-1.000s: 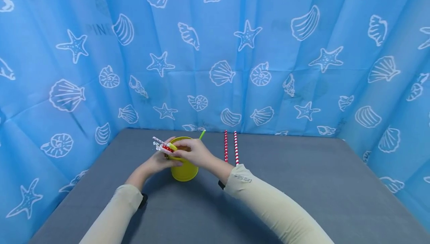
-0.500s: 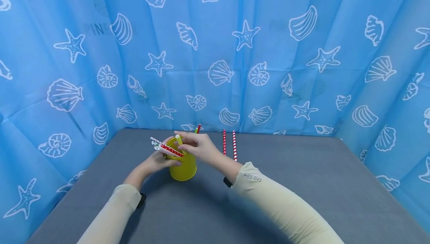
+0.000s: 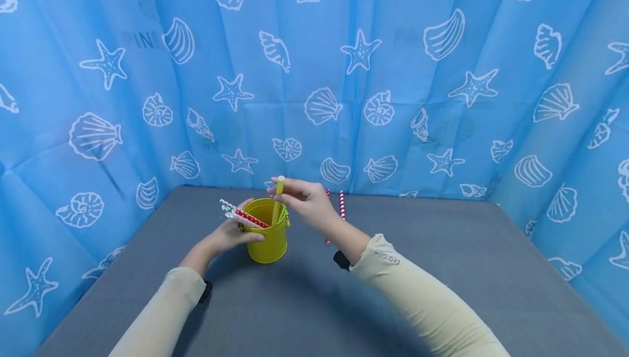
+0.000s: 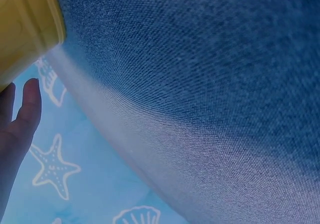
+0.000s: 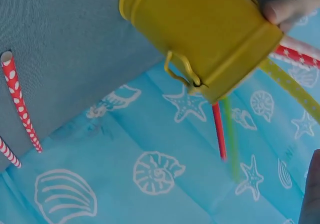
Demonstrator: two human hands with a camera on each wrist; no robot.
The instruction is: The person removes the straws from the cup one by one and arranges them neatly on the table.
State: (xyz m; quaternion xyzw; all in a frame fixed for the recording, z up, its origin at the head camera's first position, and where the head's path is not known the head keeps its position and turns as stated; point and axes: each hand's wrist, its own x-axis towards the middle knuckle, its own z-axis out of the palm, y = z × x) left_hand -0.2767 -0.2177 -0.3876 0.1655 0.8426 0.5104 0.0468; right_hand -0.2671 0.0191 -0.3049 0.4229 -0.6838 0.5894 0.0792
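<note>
A yellow bucket (image 3: 267,248) stands on the table. My left hand (image 3: 228,239) grips its left side near the rim, thumb across the front wall; its fingers (image 4: 31,102) show beside the bucket in the left wrist view. My right hand (image 3: 308,201) pinches a yellow straw (image 3: 277,207) near its top, and the lower end is inside the bucket. In the right wrist view, pale dots show on this straw. Red straws with a white pattern (image 3: 251,218) and pale straws (image 3: 227,207) lean out over the left rim. A red straw (image 5: 219,131) and a green straw (image 5: 230,134) stick out opposite.
On the table, right of the bucket, lie a red straw with white dots (image 5: 19,99) and a red-and-white striped straw (image 3: 342,204). A wire handle (image 5: 182,72) hangs at the bucket's side. A blue curtain (image 3: 403,73) with seashells and starfish surrounds the grey table (image 3: 442,269).
My right hand has moved right and up, swinging the yellow straw from the left side of the bucket to nearly upright at its right. My left hand has stayed on the bucket.
</note>
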